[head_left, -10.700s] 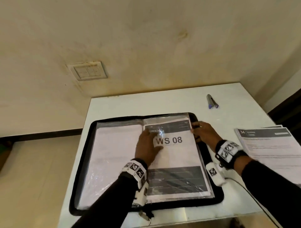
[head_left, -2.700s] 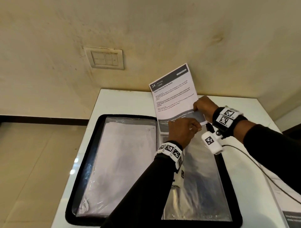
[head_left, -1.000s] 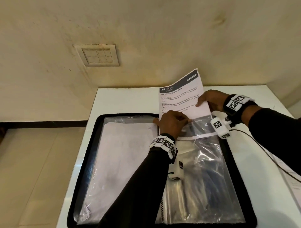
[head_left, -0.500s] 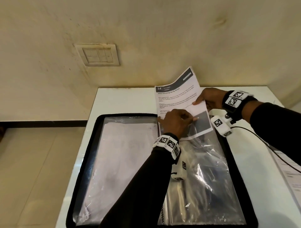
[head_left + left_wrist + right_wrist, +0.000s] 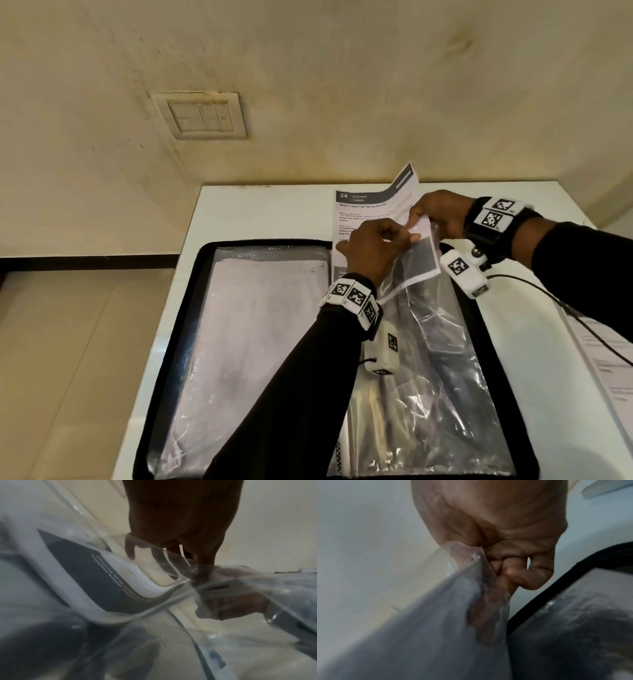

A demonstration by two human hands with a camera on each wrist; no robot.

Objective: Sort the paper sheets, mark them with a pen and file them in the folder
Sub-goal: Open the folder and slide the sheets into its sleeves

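A black zip folder (image 5: 191, 308) lies open on the white table (image 5: 260, 212). Its left sleeve (image 5: 260, 329) holds paper. The right clear plastic sleeve (image 5: 431, 349) is lifted at its far end. A printed paper sheet (image 5: 370, 209) headed "34 KITCHEN" stands tilted there, its dark lower band inside the sleeve mouth. My left hand (image 5: 380, 246) pinches the sleeve's upper edge (image 5: 193, 580) in front of the sheet (image 5: 102, 582). My right hand (image 5: 438, 219) pinches the sheet's right edge together with the sleeve's corner (image 5: 467, 563). No pen is in view.
More printed sheets (image 5: 606, 363) lie at the table's right edge, crossed by a thin black cable (image 5: 548, 294) from my right wrist. A wall switch plate (image 5: 202, 116) hangs behind the table. The folder's black rim (image 5: 573, 572) runs just right of my right hand.
The sheet has gone lower and its top right corner curls up. My right hand has come in close to the left and now grips the sleeve's corner too.
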